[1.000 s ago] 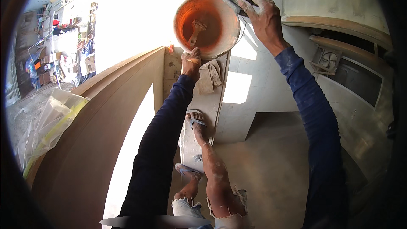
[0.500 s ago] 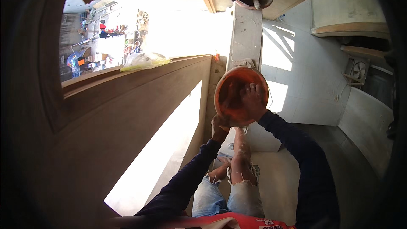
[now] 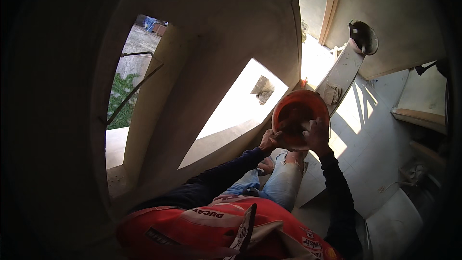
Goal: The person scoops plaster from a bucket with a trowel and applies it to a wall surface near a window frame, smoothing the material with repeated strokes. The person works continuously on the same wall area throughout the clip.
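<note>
An orange bucket [image 3: 312,100] is tilted with its mouth toward me, in front of my legs. My left hand [image 3: 270,140] is closed on its near left rim. My right hand [image 3: 316,137] reaches over the near right side, its fingers curled just inside. Something pale shows by those fingers, but I cannot make out what it is. Dark shadow hides the bucket's bottom.
Beyond the bucket runs a narrow grey plank [image 3: 342,70] with a crumpled greyish piece [image 3: 332,94] on it. A second, dirty bucket [image 3: 369,43] with tools stands at its far end. Sunlit window openings [image 3: 231,106] break the left wall. A fan [image 3: 415,171] is far right.
My view has swung left, so the bucket and plank appear farther right. My right hand has drawn back from deeper inside the bucket to its near right side, fingers now curled.
</note>
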Tool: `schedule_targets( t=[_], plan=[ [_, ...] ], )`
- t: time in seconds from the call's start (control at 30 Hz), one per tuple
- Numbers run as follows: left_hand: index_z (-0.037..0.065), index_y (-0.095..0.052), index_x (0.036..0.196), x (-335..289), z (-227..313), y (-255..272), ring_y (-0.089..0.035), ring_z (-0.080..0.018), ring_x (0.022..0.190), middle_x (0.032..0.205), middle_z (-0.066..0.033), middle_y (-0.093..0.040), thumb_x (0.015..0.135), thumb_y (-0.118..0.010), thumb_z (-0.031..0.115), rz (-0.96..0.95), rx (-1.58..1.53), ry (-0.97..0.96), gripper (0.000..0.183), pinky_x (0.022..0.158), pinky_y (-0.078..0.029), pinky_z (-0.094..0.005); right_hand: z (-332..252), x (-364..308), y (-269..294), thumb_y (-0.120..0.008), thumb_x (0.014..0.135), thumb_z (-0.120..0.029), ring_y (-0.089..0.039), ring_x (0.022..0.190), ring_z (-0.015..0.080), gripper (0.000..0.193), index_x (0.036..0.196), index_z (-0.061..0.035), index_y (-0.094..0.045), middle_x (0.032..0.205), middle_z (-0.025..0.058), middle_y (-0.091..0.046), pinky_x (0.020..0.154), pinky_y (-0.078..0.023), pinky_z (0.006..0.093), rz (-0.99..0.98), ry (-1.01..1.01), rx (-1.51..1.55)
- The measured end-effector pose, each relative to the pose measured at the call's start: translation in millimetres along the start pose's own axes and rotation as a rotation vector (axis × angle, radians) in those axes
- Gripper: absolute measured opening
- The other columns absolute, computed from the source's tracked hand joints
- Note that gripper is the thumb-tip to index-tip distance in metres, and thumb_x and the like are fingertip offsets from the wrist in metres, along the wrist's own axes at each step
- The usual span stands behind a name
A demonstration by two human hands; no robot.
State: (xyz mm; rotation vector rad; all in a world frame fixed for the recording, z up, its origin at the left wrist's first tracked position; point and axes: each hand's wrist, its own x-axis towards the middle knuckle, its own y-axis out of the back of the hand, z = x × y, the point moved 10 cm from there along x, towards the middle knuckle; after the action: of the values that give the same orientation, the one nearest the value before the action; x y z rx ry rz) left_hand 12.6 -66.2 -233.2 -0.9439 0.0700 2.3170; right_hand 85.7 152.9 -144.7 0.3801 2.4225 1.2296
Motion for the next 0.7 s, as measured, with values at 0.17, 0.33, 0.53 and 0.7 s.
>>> schedule_targets(
  t=[0.17,0.33,0.53,0.7],
  plan=[
    [0.0,-0.066,0.119,-76,36,47,-0.073,-0.0196,0.09,0.101,-0.0089,-0.073,0.101,-0.071,0.041,-0.072,0.125,-0.184,0.045,0.074,-0.062,-0.0334,-90,-8,47,-0.079,0.088,-0.02,-0.066,0.109,0.0293,0.046,0.126,-0.0014,-0.06,0.117,0.0162,-0.064,0.094,-0.054,0.0411,-0.015,-0.036,0.706],
    [0.002,-0.065,0.11,-141,26,100,-0.074,-0.0282,0.085,0.104,-0.0108,-0.07,0.099,-0.069,0.031,0.031,-0.15,0.068,0.031,0.078,-0.066,-0.0433,-181,13,77,-0.076,0.096,-0.018,-0.07,0.106,0.0193,0.044,0.131,-0.0022,-0.056,0.115,0.0103,-0.068,0.091,-0.058,0.0341,0.245,0.165,1.177],
    [0.003,-0.064,0.119,-208,-7,159,-0.074,-0.0198,0.089,0.103,-0.0065,-0.07,0.1,-0.072,0.033,0.144,-0.228,0.087,0.036,0.081,-0.064,-0.0359,-278,57,217,-0.074,0.097,-0.013,-0.071,0.108,0.0253,0.04,0.131,-0.0037,-0.055,0.12,0.0165,-0.07,0.092,-0.058,0.0404,0.752,0.325,1.026],
    [0.004,-0.064,0.11,-259,-35,199,-0.073,-0.0213,0.092,0.1,-0.0065,-0.07,0.104,-0.065,0.028,0.081,-0.026,-0.086,0.025,0.083,-0.061,-0.0364,-335,37,227,-0.074,0.094,-0.017,-0.066,0.111,0.0351,0.045,0.133,-0.004,-0.056,0.121,0.0189,-0.065,0.095,-0.053,0.0458,1.111,0.479,0.653]
  ],
)
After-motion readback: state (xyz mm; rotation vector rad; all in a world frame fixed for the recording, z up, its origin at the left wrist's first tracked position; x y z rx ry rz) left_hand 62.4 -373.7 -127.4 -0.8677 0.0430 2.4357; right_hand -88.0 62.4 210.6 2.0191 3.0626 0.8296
